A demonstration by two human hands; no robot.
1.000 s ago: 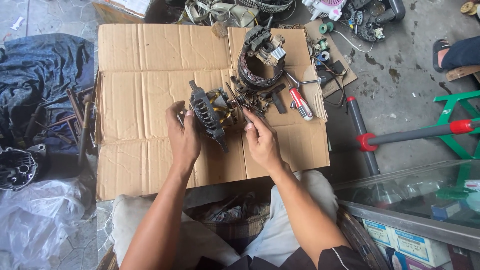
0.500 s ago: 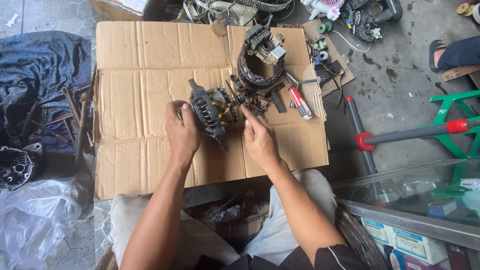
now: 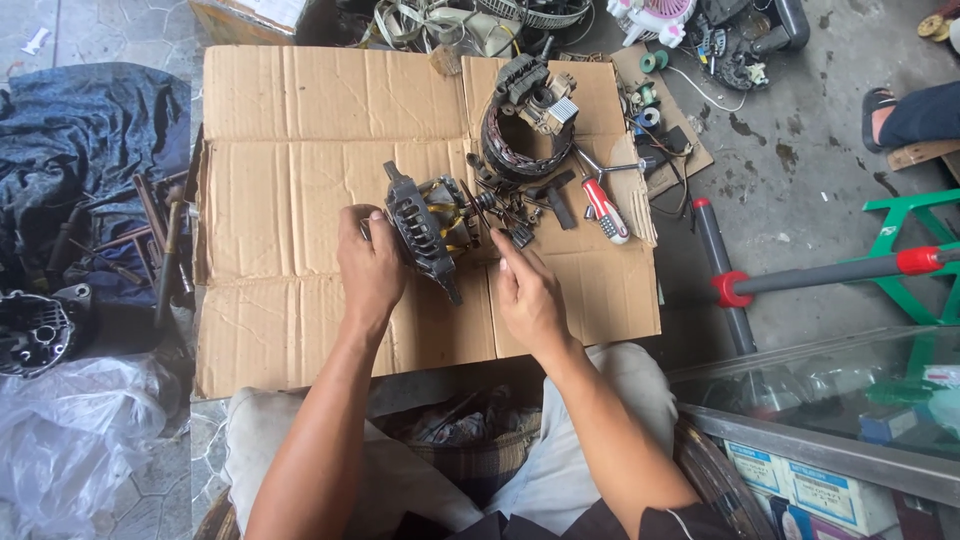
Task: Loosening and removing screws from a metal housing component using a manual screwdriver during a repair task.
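Observation:
My left hand (image 3: 370,268) grips the left side of a dark alternator part (image 3: 428,222), a ribbed end housing with a copper-wound rotor, held on edge on the flattened cardboard (image 3: 300,130). My right hand (image 3: 525,292) is just right of it. Its thumb and forefinger are pinched at the lower end of a thin dark rod (image 3: 476,208) that leans against the part. Small bolts and black bits (image 3: 525,212) lie beyond my right fingertips. Behind them stands a stator ring (image 3: 515,140) with a grey housing on top.
A red-and-white-handled screwdriver (image 3: 606,212) and a cross wrench (image 3: 600,168) lie right of the bolts. Another alternator housing (image 3: 35,330) and blue cloth (image 3: 80,150) are at the left. A glass cabinet (image 3: 840,400) stands at the right, and a red-and-grey bar (image 3: 830,272) beyond it.
Both hands stay almost in place on the alternator part. My right hand has drawn slightly back toward me.

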